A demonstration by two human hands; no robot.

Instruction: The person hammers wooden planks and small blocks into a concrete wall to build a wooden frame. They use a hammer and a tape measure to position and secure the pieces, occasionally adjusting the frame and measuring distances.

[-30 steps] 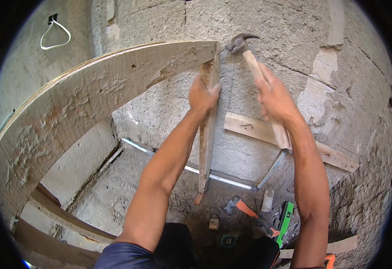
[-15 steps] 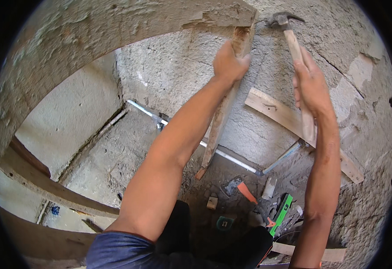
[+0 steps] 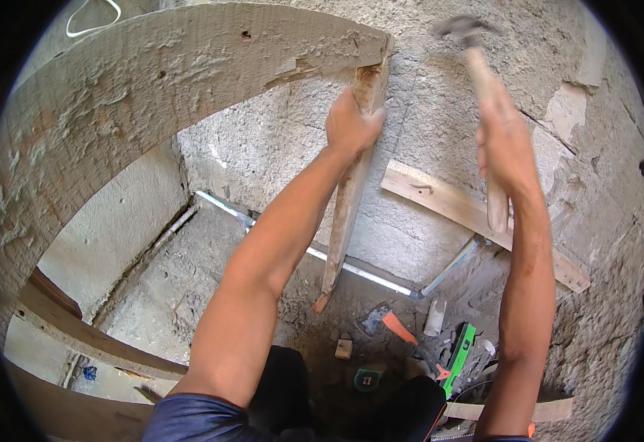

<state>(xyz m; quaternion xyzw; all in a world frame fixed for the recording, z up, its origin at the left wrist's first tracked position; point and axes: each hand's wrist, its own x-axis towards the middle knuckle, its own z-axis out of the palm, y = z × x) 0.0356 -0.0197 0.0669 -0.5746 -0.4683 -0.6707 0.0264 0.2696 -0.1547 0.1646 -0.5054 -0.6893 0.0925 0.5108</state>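
Firmly, right fingers (image 3: 481, 152) around hammer (image 3: 478, 66), left fingers (image 3: 346, 105) around post (image 3: 348, 219), marks on green level (image 3: 459, 359) unreadable.

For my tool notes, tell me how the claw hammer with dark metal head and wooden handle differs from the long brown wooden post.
The claw hammer is in the right-hand grip; the wooden post is in the left-hand grip. The hammer is shorter than the post. The hammer looks blurred; the post looks sharper. Both include wood.
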